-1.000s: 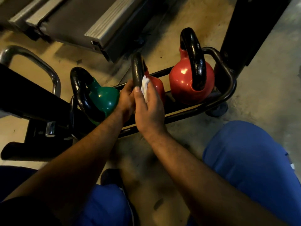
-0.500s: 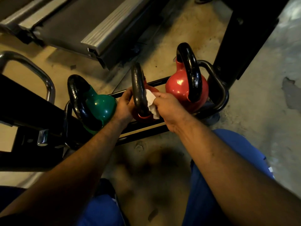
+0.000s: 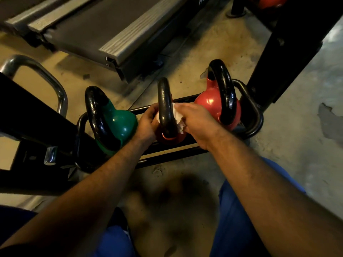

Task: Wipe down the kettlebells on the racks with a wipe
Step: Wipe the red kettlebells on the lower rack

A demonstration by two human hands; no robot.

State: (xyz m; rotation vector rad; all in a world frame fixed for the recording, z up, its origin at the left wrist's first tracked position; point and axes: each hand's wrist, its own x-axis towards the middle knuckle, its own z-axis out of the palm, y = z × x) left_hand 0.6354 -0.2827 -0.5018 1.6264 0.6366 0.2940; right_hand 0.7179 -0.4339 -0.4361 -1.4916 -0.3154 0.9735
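1. White wipe (image 3: 177, 117) in my right hand (image 3: 198, 121), bunched against the right side of the middle kettlebell (image 3: 168, 134), a small red one with a black handle; the fingers are clamped on the cloth.
2. My left hand (image 3: 147, 125) cups the same bell's left side and steadies it; I cannot tell how tightly its fingers curl behind the handle.
3. Progress, as I judge it: the middle bell is being wiped now. Nothing shows whether the green kettlebell (image 3: 118, 125) to its left or the larger red kettlebell (image 3: 209, 102) to its right has been cleaned. Another red shape sits at the top edge by a dark upright, too cropped to identify.
4. All three bells sit in a low black tubular rack (image 3: 257, 115) on a worn, stained concrete floor (image 3: 297, 145), with a patch of flaked surface at far right.
5. Treadmill deck (image 3: 104, 30) lies beyond the rack; a chromed bar (image 3: 37, 71) and a dark bench frame stand at left. Lighting is dim and yellowish.
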